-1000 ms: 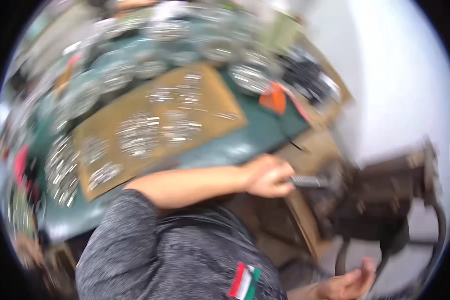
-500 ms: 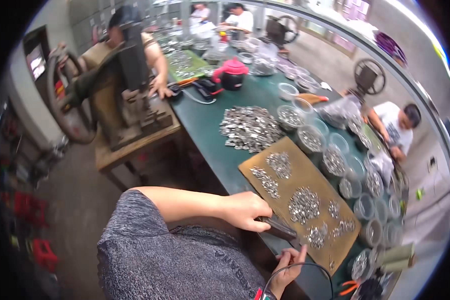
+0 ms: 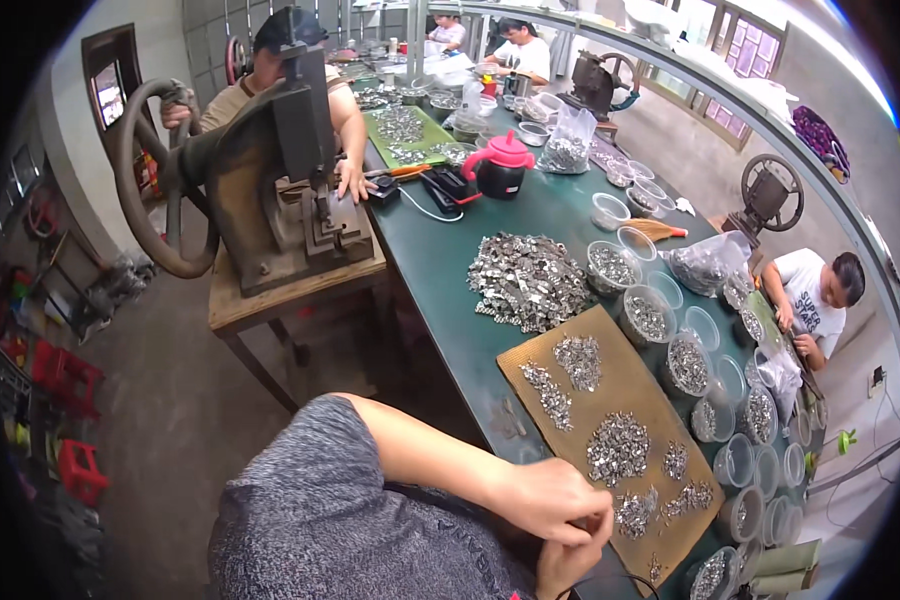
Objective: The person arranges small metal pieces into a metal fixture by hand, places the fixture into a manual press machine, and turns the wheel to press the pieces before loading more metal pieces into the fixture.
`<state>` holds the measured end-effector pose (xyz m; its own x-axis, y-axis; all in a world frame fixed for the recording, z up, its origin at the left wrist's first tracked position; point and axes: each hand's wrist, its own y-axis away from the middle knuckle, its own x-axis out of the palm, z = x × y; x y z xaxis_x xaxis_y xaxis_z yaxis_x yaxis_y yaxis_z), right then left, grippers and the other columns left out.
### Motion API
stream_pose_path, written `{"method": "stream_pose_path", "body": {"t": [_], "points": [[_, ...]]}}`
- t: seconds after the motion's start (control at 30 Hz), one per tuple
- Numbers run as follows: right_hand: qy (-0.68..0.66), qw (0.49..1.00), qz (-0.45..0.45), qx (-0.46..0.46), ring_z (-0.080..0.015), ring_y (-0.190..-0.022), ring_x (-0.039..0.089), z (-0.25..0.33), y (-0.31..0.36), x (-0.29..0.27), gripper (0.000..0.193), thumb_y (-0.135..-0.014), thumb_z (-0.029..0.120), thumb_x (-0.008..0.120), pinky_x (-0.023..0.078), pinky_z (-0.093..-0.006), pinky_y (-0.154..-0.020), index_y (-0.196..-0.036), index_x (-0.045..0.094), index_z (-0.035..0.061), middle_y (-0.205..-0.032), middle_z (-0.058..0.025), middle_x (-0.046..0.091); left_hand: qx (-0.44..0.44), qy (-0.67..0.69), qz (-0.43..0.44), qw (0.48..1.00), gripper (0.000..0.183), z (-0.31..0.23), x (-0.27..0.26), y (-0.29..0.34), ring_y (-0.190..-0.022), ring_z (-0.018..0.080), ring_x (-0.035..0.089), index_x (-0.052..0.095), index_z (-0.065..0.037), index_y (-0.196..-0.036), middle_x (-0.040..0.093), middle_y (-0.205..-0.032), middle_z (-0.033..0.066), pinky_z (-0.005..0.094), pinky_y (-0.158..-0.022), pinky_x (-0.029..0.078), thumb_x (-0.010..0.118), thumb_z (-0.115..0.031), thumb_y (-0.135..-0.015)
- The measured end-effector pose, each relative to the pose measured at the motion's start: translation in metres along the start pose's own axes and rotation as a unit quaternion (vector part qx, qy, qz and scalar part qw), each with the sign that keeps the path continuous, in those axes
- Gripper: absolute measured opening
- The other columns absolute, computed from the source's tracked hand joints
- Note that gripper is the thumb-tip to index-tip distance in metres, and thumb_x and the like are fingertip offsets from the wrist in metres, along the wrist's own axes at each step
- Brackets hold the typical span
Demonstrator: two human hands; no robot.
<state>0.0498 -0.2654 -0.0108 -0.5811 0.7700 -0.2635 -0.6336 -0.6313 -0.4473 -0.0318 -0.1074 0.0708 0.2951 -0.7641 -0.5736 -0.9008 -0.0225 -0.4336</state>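
My left hand point(image 3: 550, 497) reaches across from the left with its fingers pinched together. It meets my right hand point(image 3: 570, 562) at the near edge of a tan board point(image 3: 540, 352). The right hand's fingers are curled up against the left's fingertips. Whatever lies between them is too small or hidden to make out. Several small piles of shiny metal pieces lie on the board; the largest pile point(image 3: 617, 448) is just beyond my left hand. A dark grey item point(image 3: 510, 418), its kind unclear, rests on the green table point(image 3: 425, 262) beside the board.
A big heap of metal parts point(image 3: 530, 282) sits beyond the board. Clear plastic tubs point(image 3: 688, 362) line its right side. A pink-lidded black jug point(image 3: 500, 165) stands farther off. On the left, a person works at a hand-wheel press point(image 3: 240, 180). Another person point(image 3: 815, 300) sits at right.
My left hand held dark-handled pliers before; they no longer show in it. It has moved toward my right hand, and the two now touch. The view has shifted slightly.
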Motion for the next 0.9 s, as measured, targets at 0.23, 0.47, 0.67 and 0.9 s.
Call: {"method": "stream_pose_path", "body": {"t": [0.23,0.47,0.67,0.9], "points": [[0.05,0.969,-0.023,0.241,-0.0224,-0.116,0.065,-0.008,0.032,-0.041,0.052,-0.095,0.012,0.074,0.053,-0.0361,-0.098,-0.14,0.053,-0.0042,-0.133,-0.0172,0.065,0.122,-0.053,0.05,0.99,0.056,0.051,0.035,0.005,-0.101,0.035,0.06,0.058,-0.008,-0.121,0.06,-0.107,0.0132,0.0485,-0.078,0.048,0.081,-0.037,-0.08],[0.177,0.955,0.051,0.233,-0.0372,-0.117,0.062,0.008,0.031,-0.054,0.049,-0.092,0.021,0.078,0.048,-0.044,-0.102,-0.134,0.061,0.0,-0.125,-0.0256,0.064,0.113,-0.133,0.014,0.984,0.065,0.103,0.018,0.024,-0.111,0.0353,0.056,0.059,-0.004,-0.129,0.057,-0.117,0.0142,0.0448,-0.09,0.049,0.083,-0.033,-0.076],[0.298,0.953,0.024,0.049,-0.0433,-0.112,0.06,-0.004,0.03,-0.059,0.047,-0.084,0.017,0.083,0.046,-0.0496,-0.101,-0.124,0.067,-0.0007,-0.12,-0.0234,0.065,0.113,-0.149,0.012,0.982,0.052,0.11,0.024,0.031,-0.108,0.0316,0.056,0.061,-0.006,-0.117,0.056,-0.113,0.0108,0.0424,-0.087,0.049,0.082,-0.027,-0.075],[0.361,0.93,0.067,0.009,-0.0401,-0.108,0.063,-0.019,0.033,-0.068,0.044,-0.086,0.011,0.078,0.049,-0.048,-0.098,-0.125,0.064,-0.0031,-0.118,-0.0217,0.066,0.088,-0.105,0.027,0.99,0.047,0.106,0.028,0.032,-0.104,0.0313,0.056,0.062,-0.009,-0.111,0.055,-0.107,0.0101,0.0439,-0.086,0.049,0.082,-0.03,-0.074]]}}
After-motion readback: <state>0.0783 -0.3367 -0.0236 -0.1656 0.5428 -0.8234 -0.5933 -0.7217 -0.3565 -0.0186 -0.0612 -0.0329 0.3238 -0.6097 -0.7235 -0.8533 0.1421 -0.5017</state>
